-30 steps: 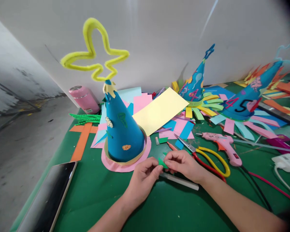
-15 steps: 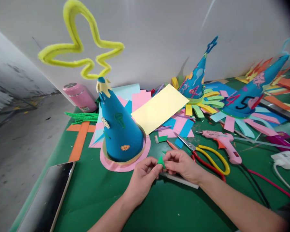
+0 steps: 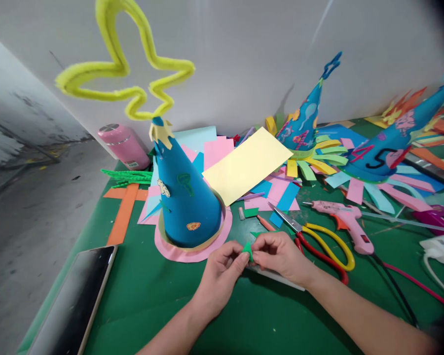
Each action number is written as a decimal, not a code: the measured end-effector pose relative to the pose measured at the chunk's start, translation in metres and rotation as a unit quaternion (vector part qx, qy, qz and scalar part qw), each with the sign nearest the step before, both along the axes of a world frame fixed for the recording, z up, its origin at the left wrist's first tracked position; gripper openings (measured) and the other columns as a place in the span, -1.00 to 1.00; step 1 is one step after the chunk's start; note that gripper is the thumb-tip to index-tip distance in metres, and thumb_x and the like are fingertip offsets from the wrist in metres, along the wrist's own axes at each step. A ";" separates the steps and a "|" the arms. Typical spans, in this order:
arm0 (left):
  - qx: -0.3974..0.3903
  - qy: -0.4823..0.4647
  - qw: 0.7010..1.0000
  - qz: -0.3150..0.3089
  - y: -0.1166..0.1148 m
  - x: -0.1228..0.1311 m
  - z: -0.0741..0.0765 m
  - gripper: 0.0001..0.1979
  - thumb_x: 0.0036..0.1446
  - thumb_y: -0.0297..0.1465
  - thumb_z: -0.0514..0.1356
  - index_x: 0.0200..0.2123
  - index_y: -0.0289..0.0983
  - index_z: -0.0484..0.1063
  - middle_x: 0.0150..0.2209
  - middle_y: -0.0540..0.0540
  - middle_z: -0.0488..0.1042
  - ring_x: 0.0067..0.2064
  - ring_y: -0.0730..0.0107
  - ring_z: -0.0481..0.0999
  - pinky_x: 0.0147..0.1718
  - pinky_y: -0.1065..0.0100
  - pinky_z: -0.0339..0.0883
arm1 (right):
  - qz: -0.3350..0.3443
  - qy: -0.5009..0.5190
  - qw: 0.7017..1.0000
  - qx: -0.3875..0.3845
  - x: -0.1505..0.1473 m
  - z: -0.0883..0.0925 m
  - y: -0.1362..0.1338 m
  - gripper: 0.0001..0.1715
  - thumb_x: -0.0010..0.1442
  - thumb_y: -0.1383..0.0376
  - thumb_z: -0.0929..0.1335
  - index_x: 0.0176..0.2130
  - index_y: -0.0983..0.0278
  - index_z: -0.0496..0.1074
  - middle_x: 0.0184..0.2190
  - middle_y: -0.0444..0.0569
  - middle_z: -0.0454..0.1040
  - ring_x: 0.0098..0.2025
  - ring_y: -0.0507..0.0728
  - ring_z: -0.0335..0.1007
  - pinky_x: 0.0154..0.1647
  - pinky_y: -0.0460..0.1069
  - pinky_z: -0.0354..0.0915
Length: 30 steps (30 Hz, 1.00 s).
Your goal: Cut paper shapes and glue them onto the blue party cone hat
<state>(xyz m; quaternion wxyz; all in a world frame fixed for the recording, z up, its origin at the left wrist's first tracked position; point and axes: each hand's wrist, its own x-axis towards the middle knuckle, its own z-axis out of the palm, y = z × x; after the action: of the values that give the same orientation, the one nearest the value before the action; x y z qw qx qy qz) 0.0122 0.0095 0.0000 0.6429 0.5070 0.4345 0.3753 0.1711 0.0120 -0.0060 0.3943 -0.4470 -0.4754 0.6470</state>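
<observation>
Both my hands meet low in the middle of the green table [image 3: 144,296]. My left hand [image 3: 222,273] and my right hand [image 3: 281,256] pinch a small green paper piece [image 3: 248,248] between their fingertips, fingers closed on it. Just behind them stands a blue paper cone hat [image 3: 183,197] on a pink paper ring, topped with a yellow pipe-cleaner star [image 3: 129,74]. A white stick [image 3: 281,280] lies under my right hand.
Yellow-handled scissors [image 3: 318,236] and a pink glue gun [image 3: 344,217] lie right of my hands. A pale yellow sheet [image 3: 247,165], coloured paper scraps and two more blue hats [image 3: 307,123] sit behind. A tablet [image 3: 74,301] lies front left, a pink bottle [image 3: 124,145] back left.
My hands have stayed together on the green piece, turning it slightly between the fingertips. The view has shifted a little.
</observation>
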 end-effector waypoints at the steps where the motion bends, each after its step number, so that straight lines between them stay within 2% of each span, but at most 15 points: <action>1: -0.008 -0.007 1.000 0.005 0.000 0.000 -0.001 -0.77 0.02 -0.28 0.18 -0.56 -0.30 0.32 -0.60 0.06 0.21 -0.51 0.51 0.16 -0.52 0.47 0.04 | -0.001 0.001 1.000 0.003 -0.001 0.002 0.000 -0.83 -0.04 0.27 0.40 -0.53 0.32 0.37 -0.68 -0.23 0.31 -0.64 -0.08 0.18 -0.61 -0.15 0.13; 6: -0.039 -0.045 0.998 0.035 0.000 0.000 -0.006 -0.79 -0.02 -0.29 0.21 -0.55 -0.30 0.34 -0.59 0.05 0.23 -0.51 0.51 0.17 -0.52 0.47 0.05 | 0.010 0.010 1.000 0.015 -0.003 0.007 0.000 -0.80 -0.01 0.22 0.38 -0.49 0.34 0.40 -0.63 -0.18 0.35 -0.60 -0.05 0.21 -0.55 -0.12 0.17; 12: -0.038 -0.051 0.996 0.062 -0.001 0.000 -0.005 -0.79 -0.02 -0.30 0.22 -0.55 -0.30 0.33 -0.59 0.08 0.18 -0.52 0.54 0.11 -0.54 0.47 0.00 | 0.002 0.026 0.999 0.018 -0.008 0.001 -0.002 -0.78 -0.06 0.24 0.43 -0.43 0.32 0.36 -0.59 -0.22 0.29 -0.56 -0.07 0.16 -0.54 -0.14 0.13; 21: -0.027 -0.047 0.997 0.049 -0.002 -0.001 -0.007 -0.81 0.03 -0.33 0.18 -0.53 -0.30 0.33 -0.58 0.07 0.16 -0.50 0.52 0.12 -0.51 0.45 0.00 | 0.005 0.007 1.000 0.013 -0.008 0.003 -0.001 -0.79 -0.01 0.22 0.39 -0.43 0.34 0.36 -0.58 -0.18 0.34 -0.57 -0.06 0.18 -0.55 -0.13 0.12; 30: 0.001 -0.034 0.999 0.036 -0.002 -0.002 -0.009 -0.81 0.05 -0.36 0.16 -0.55 -0.31 0.31 -0.57 0.07 0.18 -0.50 0.52 0.13 -0.51 0.45 0.02 | 0.031 -0.044 0.997 0.051 -0.003 0.001 0.000 -0.77 0.06 0.25 0.35 -0.51 0.34 0.32 -0.63 -0.20 0.25 -0.59 -0.07 0.06 -0.60 -0.15 0.01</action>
<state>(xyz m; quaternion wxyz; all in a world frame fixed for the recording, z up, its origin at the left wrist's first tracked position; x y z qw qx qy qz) 0.0099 0.0070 -0.0092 0.6429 0.4787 0.4299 0.4157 0.1680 0.0117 -0.0047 0.3749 -0.4398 -0.5384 0.6133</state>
